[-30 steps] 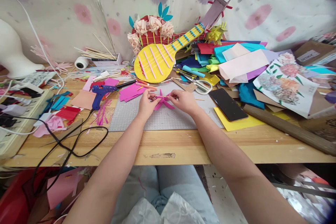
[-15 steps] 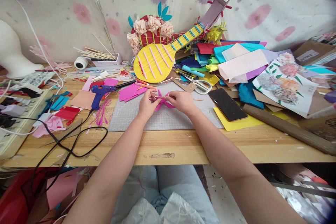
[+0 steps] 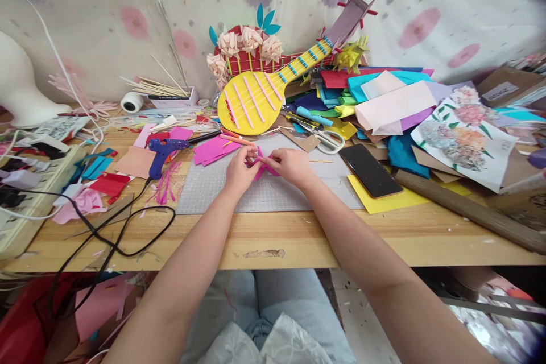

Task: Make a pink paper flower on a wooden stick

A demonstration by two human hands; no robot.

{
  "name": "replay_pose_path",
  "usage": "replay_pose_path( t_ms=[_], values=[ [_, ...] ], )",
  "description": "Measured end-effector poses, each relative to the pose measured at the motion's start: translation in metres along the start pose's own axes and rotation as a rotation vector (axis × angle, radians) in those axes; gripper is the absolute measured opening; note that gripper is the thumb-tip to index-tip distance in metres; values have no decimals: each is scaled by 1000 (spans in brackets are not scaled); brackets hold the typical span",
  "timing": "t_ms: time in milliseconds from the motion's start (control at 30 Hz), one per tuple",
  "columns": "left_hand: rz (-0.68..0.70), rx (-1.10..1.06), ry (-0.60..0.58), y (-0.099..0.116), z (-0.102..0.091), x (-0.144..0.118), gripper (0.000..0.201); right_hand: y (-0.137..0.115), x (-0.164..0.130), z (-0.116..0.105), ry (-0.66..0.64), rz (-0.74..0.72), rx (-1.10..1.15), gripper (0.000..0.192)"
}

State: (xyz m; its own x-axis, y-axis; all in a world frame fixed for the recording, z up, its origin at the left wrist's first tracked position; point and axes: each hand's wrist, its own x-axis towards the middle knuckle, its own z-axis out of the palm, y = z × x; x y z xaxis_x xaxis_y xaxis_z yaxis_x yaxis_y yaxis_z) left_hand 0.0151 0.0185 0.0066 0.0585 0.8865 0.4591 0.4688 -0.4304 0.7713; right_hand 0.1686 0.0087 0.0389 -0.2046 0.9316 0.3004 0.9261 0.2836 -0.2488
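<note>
Over the grey cutting mat (image 3: 213, 193), a magenta paper flower (image 3: 270, 169) with pointed petals is held between both hands. My left hand (image 3: 244, 168) pinches its left side, thumb and fingers closed together. My right hand (image 3: 292, 165) has its fingertips closed on the flower's centre and right side. A thin wooden stick (image 3: 321, 161) pokes out to the right of my right hand; whether the hand holds it, I cannot tell. Magenta paper sheets (image 3: 211, 151) lie just left of the hands. The fingers hide most of the flower's middle.
A blue glue gun (image 3: 162, 153) with a black cable lies at left. Behind the mat leans a yellow paper lute (image 3: 247, 105). Scissors (image 3: 330, 141) and a phone (image 3: 370, 169) lie to the right, before a pile of coloured paper (image 3: 392, 105).
The flower's petals are turned and pressed closer in between my fingers. My right fingers have come slightly nearer my left. The thin stick's visible end has shifted a little.
</note>
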Motion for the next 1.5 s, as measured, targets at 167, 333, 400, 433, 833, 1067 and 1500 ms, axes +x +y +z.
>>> replay_pose_path(
  t_ms=[167,333,400,433,833,1067,1500],
  values=[
    [274,285,83,7,-6,0,13,1,1,2,26,8,4,52],
    [342,384,40,8,-7,1,8,2,-1,2,28,-26,17,49],
    [347,393,51,7,-8,1,7,1,-2,1,29,-44,27,45],
    [349,396,56,7,-8,1,6,1,-2,0,31,-52,31,44],
    [390,451,-10,7,-12,4,7,3,-7,-2,15,-149,110,22],
    [449,485,-83,8,-15,5,15,2,-9,-6,47,-191,107,23],
    [457,514,-197,13,-16,4,19,-1,-9,-6,-30,-157,63,22]
  ],
)
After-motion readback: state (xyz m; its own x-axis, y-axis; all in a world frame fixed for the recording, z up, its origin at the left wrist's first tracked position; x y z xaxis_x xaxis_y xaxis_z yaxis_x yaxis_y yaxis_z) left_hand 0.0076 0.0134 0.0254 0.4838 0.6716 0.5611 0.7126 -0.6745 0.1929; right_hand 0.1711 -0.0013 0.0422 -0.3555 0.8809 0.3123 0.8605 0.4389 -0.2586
